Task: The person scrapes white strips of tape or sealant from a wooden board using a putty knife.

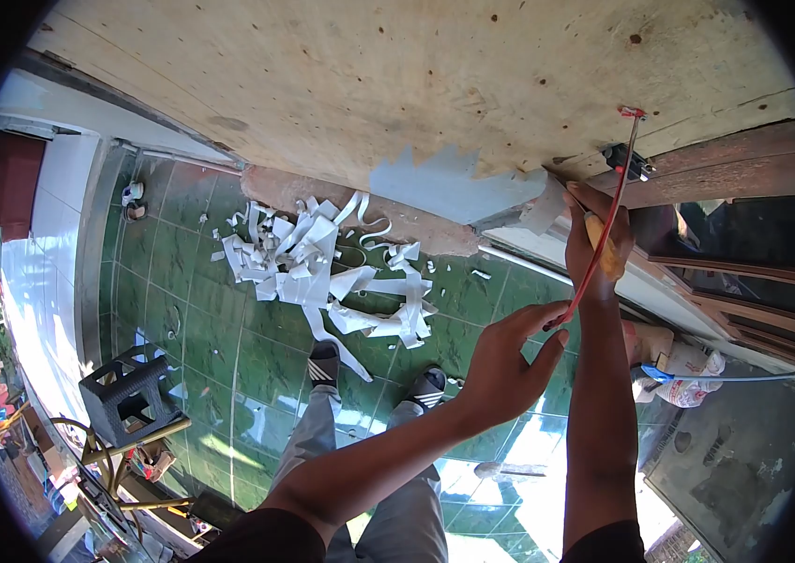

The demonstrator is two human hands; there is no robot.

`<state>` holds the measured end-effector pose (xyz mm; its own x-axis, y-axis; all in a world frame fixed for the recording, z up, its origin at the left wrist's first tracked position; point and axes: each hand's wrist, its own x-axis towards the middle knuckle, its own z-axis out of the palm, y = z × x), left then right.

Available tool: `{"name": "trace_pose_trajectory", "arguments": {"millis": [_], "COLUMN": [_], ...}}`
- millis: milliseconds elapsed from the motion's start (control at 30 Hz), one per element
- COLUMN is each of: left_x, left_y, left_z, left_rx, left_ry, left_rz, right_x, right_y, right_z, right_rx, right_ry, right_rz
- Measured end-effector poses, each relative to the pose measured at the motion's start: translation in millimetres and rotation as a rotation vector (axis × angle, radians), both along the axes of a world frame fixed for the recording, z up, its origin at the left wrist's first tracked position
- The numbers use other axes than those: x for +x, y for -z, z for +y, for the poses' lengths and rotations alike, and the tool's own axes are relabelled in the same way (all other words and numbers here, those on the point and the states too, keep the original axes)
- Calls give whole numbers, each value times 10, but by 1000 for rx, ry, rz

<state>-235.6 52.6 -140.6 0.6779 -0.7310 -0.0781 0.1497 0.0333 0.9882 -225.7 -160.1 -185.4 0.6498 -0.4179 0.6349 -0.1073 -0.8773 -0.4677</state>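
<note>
Beside the panel (397, 84), the left hand (500, 361) pinched a red rod (590, 277), seemingly steadying it; right fingers (592, 197) wrapped a wooden handle (611, 261).

- Both arms reach forward and up, bare below the sleeves
- The left forearm (383, 460) slants from the lower left towards the middle, its elbow bent
- The left wrist (458, 416) is roughly in line with that forearm
- The left hand (508, 368) is lower than the right, its fingers (533, 322) stretched forward and its thumb (547, 358) opposite them in a loose pinch
- The right forearm (601, 403) rises almost straight up, more extended than the left
- The right hand (596, 239) is raised beyond the left, fingers curled in a grip, above the right wrist (597, 298)
</note>
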Motion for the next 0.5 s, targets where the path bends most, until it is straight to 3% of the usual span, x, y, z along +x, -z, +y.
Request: {"name": "trace_pose_trajectory", "arguments": {"millis": [67, 267, 400, 500], "left_x": [-3, -58, -68, -119], "left_y": [-38, 4, 16, 59], "left_z": [-26, -28, -55, -117], "left_rx": [6, -9, 11, 16], "left_ry": [2, -4, -59, -114], "left_rz": [27, 19, 35, -7], "right_x": [8, 23, 27, 18], "right_y": [-70, 77, 5, -198], "right_z": [3, 2, -29, -15], "right_rx": [33, -21, -46, 138], "right_ry": [15, 5, -118, -12], "right_rz": [62, -109, 47, 180]}}
